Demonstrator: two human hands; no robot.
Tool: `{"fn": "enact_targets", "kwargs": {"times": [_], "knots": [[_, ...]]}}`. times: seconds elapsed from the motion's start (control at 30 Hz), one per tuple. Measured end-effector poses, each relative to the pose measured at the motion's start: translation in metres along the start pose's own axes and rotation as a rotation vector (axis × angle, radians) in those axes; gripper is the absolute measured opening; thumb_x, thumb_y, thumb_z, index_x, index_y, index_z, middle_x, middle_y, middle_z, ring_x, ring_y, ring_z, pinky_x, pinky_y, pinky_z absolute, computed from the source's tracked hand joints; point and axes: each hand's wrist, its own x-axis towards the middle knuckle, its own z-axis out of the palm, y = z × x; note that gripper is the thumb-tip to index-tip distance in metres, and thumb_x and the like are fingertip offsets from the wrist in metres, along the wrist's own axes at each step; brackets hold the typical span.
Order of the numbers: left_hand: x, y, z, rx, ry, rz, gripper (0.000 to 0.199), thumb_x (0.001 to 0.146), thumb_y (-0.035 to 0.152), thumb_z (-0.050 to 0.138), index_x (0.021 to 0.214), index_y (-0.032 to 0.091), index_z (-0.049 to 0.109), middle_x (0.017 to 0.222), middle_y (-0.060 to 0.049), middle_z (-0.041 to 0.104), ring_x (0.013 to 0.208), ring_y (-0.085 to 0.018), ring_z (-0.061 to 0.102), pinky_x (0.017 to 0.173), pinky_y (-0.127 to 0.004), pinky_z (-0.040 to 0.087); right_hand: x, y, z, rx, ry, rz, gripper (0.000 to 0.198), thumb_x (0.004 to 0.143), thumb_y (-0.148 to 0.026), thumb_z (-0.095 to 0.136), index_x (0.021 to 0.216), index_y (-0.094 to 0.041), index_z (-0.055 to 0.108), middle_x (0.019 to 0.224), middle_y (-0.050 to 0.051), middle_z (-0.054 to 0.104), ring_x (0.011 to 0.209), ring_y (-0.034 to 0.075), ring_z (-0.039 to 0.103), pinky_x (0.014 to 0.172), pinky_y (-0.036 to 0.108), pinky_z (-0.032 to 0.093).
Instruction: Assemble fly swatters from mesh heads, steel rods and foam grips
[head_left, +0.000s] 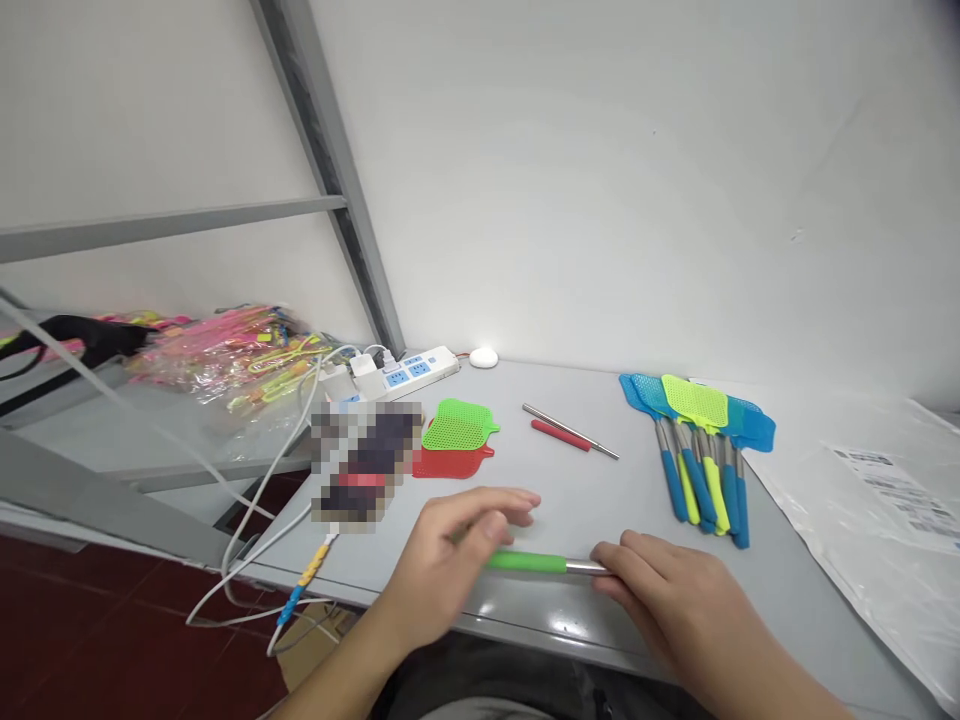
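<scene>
My right hand (664,590) is closed around the metal rod of a telescopic fly swatter handle with a green grip (536,562), held level near the table's front edge. At the grip's other end is my left hand (454,560), its thumb and fingers apart; whether its palm touches the end is hidden. Beyond my hands lie a green swatter head (457,425) and a red swatter head (450,463) partly beneath it. A bare metal rod (551,415) and a loose red grip (560,435) lie to their right.
Several blue and yellow-green fly swatters (697,400) lie piled at right, beside a white plastic bag (847,500). At left are a pixelated phone-like object (367,465), its cable (304,580), a power strip (420,370) and a metal shelf with bagged items (225,350).
</scene>
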Motion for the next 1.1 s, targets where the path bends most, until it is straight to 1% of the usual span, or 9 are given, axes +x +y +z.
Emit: {"fn": "enact_targets", "kwargs": {"times": [0.1, 0.17, 0.23, 0.33, 0.47, 0.7, 0.97, 1.03, 1.1], "knots": [[0.004, 0.001, -0.006, -0.364, 0.049, -0.091, 0.05, 0.098, 0.048, 0.031, 0.095, 0.015, 0.068, 0.104, -0.014, 0.071, 0.097, -0.028, 0.066, 0.081, -0.04, 0.051, 0.008, -0.01, 0.005, 0.015, -0.124, -0.008, 0.018, 0.09, -0.011, 0.045, 0.099, -0.023, 0.054, 0.074, -0.001, 0.059, 0.056, 0.015, 0.058, 0.047, 0.029, 0.028], [0.006, 0.0, -0.006, -0.454, 0.062, -0.109, 0.056, 0.098, 0.051, 0.027, 0.089, 0.014, 0.067, 0.092, -0.013, 0.072, 0.087, -0.026, 0.067, 0.08, -0.04, 0.05, 0.013, -0.015, 0.008, -0.001, -0.174, -0.024, 0.032, 0.079, -0.002, 0.045, 0.101, -0.023, 0.053, 0.075, -0.001, 0.061, 0.053, 0.015, 0.058, 0.046, 0.03, 0.026], [0.006, -0.001, -0.005, -0.482, 0.074, -0.114, 0.061, 0.097, 0.056, 0.025, 0.085, 0.013, 0.066, 0.085, -0.012, 0.071, 0.077, -0.023, 0.066, 0.076, -0.037, 0.05, 0.019, -0.017, 0.009, -0.024, -0.157, -0.053, 0.036, 0.073, 0.0, 0.045, 0.1, -0.024, 0.052, 0.073, -0.002, 0.06, 0.05, 0.015, 0.056, 0.045, 0.031, 0.025], [0.006, 0.004, -0.004, -0.555, 0.133, -0.11, 0.065, 0.094, 0.063, 0.022, 0.079, 0.014, 0.063, 0.075, -0.009, 0.066, 0.069, -0.02, 0.062, 0.07, -0.034, 0.048, 0.031, -0.021, 0.005, -0.066, -0.074, -0.106, 0.027, 0.078, -0.004, 0.046, 0.098, -0.023, 0.052, 0.07, -0.001, 0.059, 0.048, 0.015, 0.053, 0.046, 0.031, 0.025], [0.006, 0.012, -0.007, -0.611, 0.194, -0.081, 0.067, 0.092, 0.068, 0.021, 0.075, 0.016, 0.059, 0.07, -0.005, 0.061, 0.067, -0.019, 0.058, 0.07, -0.035, 0.048, 0.047, -0.028, 0.001, -0.107, -0.013, -0.153, 0.015, 0.085, -0.01, 0.046, 0.092, -0.023, 0.051, 0.066, -0.001, 0.056, 0.046, 0.015, 0.049, 0.046, 0.031, 0.024], [0.004, 0.017, -0.012, -0.638, 0.228, -0.09, 0.073, 0.087, 0.075, 0.016, 0.074, 0.017, 0.058, 0.071, -0.004, 0.057, 0.065, -0.018, 0.055, 0.067, -0.034, 0.049, 0.069, -0.036, 0.002, -0.117, 0.012, -0.207, 0.017, 0.092, -0.013, 0.04, 0.087, -0.022, 0.053, 0.061, -0.002, 0.054, 0.044, 0.013, 0.046, 0.046, 0.032, 0.02], [0.007, 0.014, -0.012, -0.6, 0.266, -0.086, 0.07, 0.091, 0.07, 0.012, 0.078, 0.018, 0.058, 0.074, -0.004, 0.056, 0.07, -0.017, 0.052, 0.066, -0.03, 0.048, 0.075, -0.029, 0.007, -0.092, 0.009, -0.235, 0.019, 0.098, -0.021, 0.042, 0.087, -0.02, 0.058, 0.063, -0.002, 0.053, 0.047, 0.014, 0.046, 0.048, 0.032, 0.021], [0.008, 0.015, -0.015, -0.477, 0.239, -0.112, 0.063, 0.093, 0.065, 0.017, 0.081, 0.019, 0.059, 0.078, -0.004, 0.059, 0.075, -0.018, 0.053, 0.069, -0.03, 0.047, 0.079, -0.023, 0.007, -0.073, -0.014, -0.259, 0.021, 0.099, -0.024, 0.042, 0.086, -0.019, 0.058, 0.064, -0.002, 0.053, 0.049, 0.013, 0.046, 0.049, 0.031, 0.022], [0.007, 0.017, -0.02, -0.22, 0.148, -0.151, 0.049, 0.095, 0.057, 0.031, 0.085, 0.019, 0.06, 0.082, -0.003, 0.061, 0.079, -0.018, 0.054, 0.069, -0.027, 0.044, 0.085, -0.016, 0.006, -0.066, -0.047, -0.297, 0.022, 0.099, -0.026, 0.043, 0.087, -0.019, 0.06, 0.066, -0.002, 0.054, 0.052, 0.013, 0.046, 0.052, 0.031, 0.025]]}}
